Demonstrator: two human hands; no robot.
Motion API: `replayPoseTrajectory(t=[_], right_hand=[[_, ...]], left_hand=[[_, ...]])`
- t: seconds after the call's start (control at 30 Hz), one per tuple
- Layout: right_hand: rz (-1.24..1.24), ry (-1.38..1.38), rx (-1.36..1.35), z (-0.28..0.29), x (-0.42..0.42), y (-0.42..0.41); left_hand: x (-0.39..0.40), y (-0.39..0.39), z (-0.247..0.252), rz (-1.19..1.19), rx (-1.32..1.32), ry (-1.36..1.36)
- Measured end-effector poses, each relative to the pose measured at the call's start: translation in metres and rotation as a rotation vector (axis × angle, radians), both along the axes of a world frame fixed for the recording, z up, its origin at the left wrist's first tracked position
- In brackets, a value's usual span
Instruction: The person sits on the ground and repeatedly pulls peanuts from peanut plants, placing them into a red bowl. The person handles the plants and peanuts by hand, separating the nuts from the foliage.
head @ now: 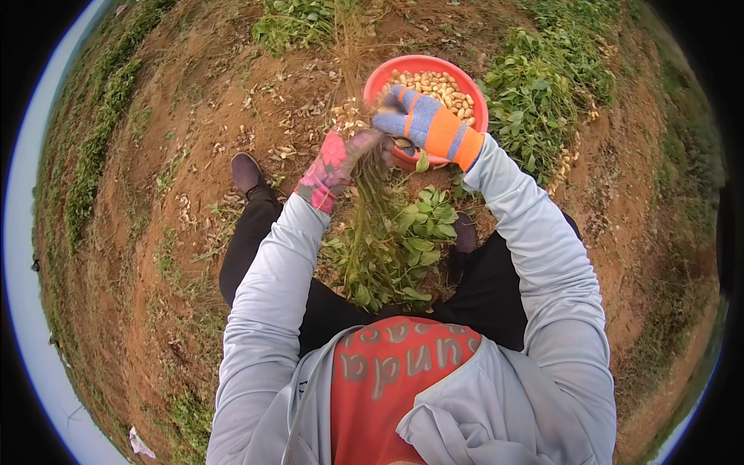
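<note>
My left hand [343, 160], in a pink floral glove, grips a bundle of peanut plants [369, 232] by the stems near the roots. The leafy tops hang down between my legs, and the roots [351, 116] show above my fist. My right hand [427, 125], in a blue and orange knit glove, is at the root end beside my left hand, fingers bent; blur hides whether it holds a pod. Under and beyond it stands a red plastic basin [479, 93] containing many unshelled peanuts [447, 87].
Pulled peanut plants [532, 104] lie in a heap right of the basin, some pods showing. Another leafy pile [296, 26] lies at the top. Dry leaves litter the reddish soil [232, 93]. My shoes [247, 171] rest on the ground. A green crop row [104, 128] runs along the left.
</note>
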State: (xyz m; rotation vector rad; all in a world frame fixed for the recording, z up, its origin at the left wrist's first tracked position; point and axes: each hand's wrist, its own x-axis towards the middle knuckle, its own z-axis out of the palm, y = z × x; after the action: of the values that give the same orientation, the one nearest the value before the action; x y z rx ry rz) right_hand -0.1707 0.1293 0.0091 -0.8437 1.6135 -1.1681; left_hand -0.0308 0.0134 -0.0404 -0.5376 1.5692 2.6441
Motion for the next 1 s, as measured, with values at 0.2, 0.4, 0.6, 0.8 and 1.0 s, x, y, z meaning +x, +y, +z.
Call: replayPoseTrajectory(t=[0.2, 0.4, 0.6, 0.8, 1.0], right_hand=[[-0.157, -0.148, -0.003, -0.012, 0.009, -0.006], [-0.134, -0.497, -0.092, -0.008, 0.008, -0.007], [-0.121, -0.612, -0.046, -0.006, 0.004, -0.005], [-0.093, -0.286, -0.159, -0.007, 0.013, -0.011], [-0.411, -0.373, -0.087, -0.012, 0.013, -0.023]], left_hand=[[-0.004, 0.009, 0.016, 0.162, 0.033, -0.058], [-0.003, 0.006, 0.011, 0.204, 0.156, -0.012], [-0.001, 0.008, 0.011, 0.193, 0.193, 0.043], [-0.007, 0.001, -0.003, 0.18, 0.126, -0.019], [-0.011, 0.011, 0.002, 0.183, 0.125, 0.071]])
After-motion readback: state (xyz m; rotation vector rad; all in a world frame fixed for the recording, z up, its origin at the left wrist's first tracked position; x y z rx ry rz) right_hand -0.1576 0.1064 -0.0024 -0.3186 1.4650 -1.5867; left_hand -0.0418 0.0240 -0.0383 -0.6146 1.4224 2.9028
